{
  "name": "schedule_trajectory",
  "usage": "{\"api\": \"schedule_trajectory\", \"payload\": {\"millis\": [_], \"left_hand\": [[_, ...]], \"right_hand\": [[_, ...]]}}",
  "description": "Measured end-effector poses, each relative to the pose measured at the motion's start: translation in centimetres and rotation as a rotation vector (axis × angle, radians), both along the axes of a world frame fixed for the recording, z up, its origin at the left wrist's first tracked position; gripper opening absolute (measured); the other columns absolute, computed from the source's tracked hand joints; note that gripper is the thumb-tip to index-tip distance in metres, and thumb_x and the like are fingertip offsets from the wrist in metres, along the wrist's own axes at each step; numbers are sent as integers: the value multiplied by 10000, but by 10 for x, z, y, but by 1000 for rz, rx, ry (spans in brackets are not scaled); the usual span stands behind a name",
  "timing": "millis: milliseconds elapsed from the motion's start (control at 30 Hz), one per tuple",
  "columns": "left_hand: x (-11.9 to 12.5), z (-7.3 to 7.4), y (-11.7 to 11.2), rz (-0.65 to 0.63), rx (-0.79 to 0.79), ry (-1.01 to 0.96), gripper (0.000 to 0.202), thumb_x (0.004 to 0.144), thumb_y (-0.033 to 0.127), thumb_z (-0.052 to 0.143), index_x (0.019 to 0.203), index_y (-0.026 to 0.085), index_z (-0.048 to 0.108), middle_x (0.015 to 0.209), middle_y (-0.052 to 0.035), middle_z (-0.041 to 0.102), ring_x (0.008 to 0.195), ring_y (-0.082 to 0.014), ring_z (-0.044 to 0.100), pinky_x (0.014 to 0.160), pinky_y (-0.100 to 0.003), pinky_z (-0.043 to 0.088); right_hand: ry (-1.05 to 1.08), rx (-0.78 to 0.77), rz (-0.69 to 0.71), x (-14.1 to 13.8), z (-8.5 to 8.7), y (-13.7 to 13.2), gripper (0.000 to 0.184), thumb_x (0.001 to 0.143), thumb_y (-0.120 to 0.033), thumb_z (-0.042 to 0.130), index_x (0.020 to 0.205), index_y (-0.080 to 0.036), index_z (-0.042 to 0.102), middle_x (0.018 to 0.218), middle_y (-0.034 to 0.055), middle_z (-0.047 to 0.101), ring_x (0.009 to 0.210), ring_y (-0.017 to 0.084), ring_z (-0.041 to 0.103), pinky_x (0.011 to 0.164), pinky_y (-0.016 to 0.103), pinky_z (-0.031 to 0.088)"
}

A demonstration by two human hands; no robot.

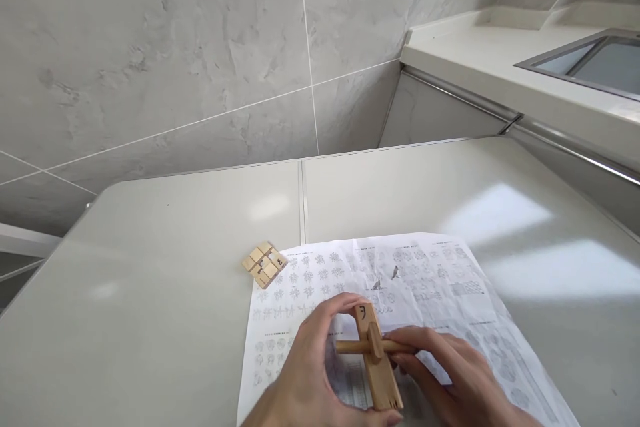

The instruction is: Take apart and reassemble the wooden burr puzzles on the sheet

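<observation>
My left hand (305, 367) is curled around a flat wooden puzzle piece (383, 383), with a finger at its far end and the thumb at its near end. Dark marks show on both ends of this light brown piece. A short wooden rod (350, 347) lies crosswise over its middle, and a rounded wooden peg (375, 341) crosses the rod there. Pinched between the thumb and fingers of my right hand (450, 367) is the rod's right end. Beneath both hands spreads a creased paper sheet (295, 320) printed with rows of small puzzle diagrams.
A flat cluster of wooden pieces (265, 265) with dark marks lies at the paper's upper left corner. The glossy pale table (175, 293) has a seam across it. Behind stands a grey tiled wall (200, 47); a white counter (465, 47) with a metal-framed inset is at right.
</observation>
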State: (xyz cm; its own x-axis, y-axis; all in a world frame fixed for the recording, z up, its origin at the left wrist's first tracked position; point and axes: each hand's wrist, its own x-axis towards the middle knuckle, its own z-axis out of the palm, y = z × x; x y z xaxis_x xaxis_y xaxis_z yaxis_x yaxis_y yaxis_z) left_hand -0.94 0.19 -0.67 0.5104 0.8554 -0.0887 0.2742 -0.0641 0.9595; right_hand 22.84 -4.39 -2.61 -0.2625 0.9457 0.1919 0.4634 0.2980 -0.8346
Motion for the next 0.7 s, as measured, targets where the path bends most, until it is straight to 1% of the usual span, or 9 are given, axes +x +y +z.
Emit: {"api": "schedule_trajectory", "payload": {"millis": [233, 267, 333, 367, 433, 500, 533, 600, 700], "left_hand": [[-6, 5, 5, -38, 144, -28, 1059, 612, 419, 1000, 1508, 343, 441, 1491, -104, 582, 1365, -378, 589, 1170, -527, 478], [-6, 6, 6, -53, 184, -28, 1067, 612, 422, 1001, 1513, 347, 434, 1477, -99, 596, 1344, -366, 608, 1146, -514, 502], [-5, 8, 8, -74, 311, -30, 1091, 623, 404, 998, 1536, 341, 403, 1445, -98, 629, 1297, -340, 644, 1097, -484, 544], [-4, 8, 9, -81, 394, -34, 1102, 636, 384, 992, 1552, 328, 382, 1430, -104, 644, 1275, -328, 659, 1078, -471, 557], [-2, 8, 11, -82, 569, -44, 1084, 682, 341, 961, 1574, 289, 347, 1407, -122, 669, 1243, -307, 682, 1063, -454, 566], [0, 7, 12, -88, 711, -33, 1018, 734, 316, 918, 1571, 250, 343, 1390, -144, 687, 1225, -295, 696, 1062, -451, 565], [1, 6, 12, -100, 759, -16, 981, 758, 320, 902, 1564, 235, 350, 1386, -154, 693, 1224, -293, 699, 1066, -451, 561], [1, 4, 12, -139, 832, 25, 931, 801, 354, 883, 1556, 210, 358, 1379, -171, 704, 1230, -291, 702, 1077, -450, 555], [1, 3, 12, -186, 894, 61, 907, 841, 386, 863, 1563, 197, 347, 1374, -185, 713, 1233, -287, 709, 1081, -441, 554]], "right_hand": [[103, 31, 129, 2, 7, 3, 189, 1094, -234, 556, 1256, -311, 614, 954, 25, 829, 763, 195, 810, 701, 240, 631], [129, 18, 141, 2, 10, 5, 178, 1095, -246, 555, 1248, -307, 623, 948, 26, 823, 760, 193, 804, 704, 241, 629], [203, -70, 166, 3, 16, 7, 179, 1091, -352, 577, 1249, -297, 642, 998, 53, 807, 823, 210, 796, 747, 266, 636], [247, -164, 161, 4, 20, 9, 288, 1066, -479, 603, 1279, -287, 637, 1084, 90, 789, 923, 249, 789, 813, 316, 646], [381, -379, 181, 4, 26, 11, 755, 919, -788, 624, 1457, -263, 548, 1324, 179, 690, 1151, 347, 720, 954, 444, 627], [476, -529, 223, 3, 29, 11, 1013, 808, -902, 632, 1576, -275, 424, 1449, 206, 596, 1303, 400, 626, 1057, 523, 563], [500, -573, 241, 2, 29, 11, 1069, 784, -907, 654, 1609, -288, 373, 1478, 205, 571, 1345, 409, 592, 1085, 542, 535], [512, -613, 246, -1, 28, 8, 1090, 780, -868, 710, 1629, -307, 320, 1491, 193, 557, 1375, 411, 564, 1111, 555, 504], [506, -627, 216, -4, 26, 5, 1021, 819, -800, 740, 1616, -318, 321, 1479, 185, 569, 1357, 400, 581, 1110, 554, 503]]}}
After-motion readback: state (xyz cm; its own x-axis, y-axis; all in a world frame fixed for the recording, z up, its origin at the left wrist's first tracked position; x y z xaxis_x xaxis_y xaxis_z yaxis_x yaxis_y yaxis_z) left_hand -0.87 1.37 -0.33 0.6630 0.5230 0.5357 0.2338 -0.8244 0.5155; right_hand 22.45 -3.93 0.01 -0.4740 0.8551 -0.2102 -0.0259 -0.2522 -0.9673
